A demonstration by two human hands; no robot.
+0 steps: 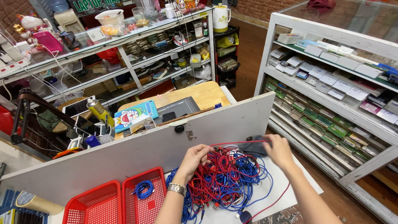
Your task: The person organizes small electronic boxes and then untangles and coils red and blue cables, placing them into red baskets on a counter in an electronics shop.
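Closest to me, at the bottom edge, two red plastic baskets (120,203) sit side by side on the white surface (286,182); the right one holds a small coil of blue cable (144,188), the left one looks bare inside. Just right of them lies a big tangled heap of red and blue cables (224,178), spread across the surface up to the white partition board (166,141). My left hand (194,159), a metal watch (177,188) on its wrist, is curled into the top of the heap, fingers closed on red strands. My right hand (278,150) is closed around a dark grey pouch (253,146) at the heap's far edge, and a red cable (238,143) runs taut between the two hands. A loose red strand trails off to the lower right. Beyond the board stand a wooden table with a cartoon-printed blue case (134,115) and a yellow spray can (98,110), and glass display shelves (331,83) on the right.
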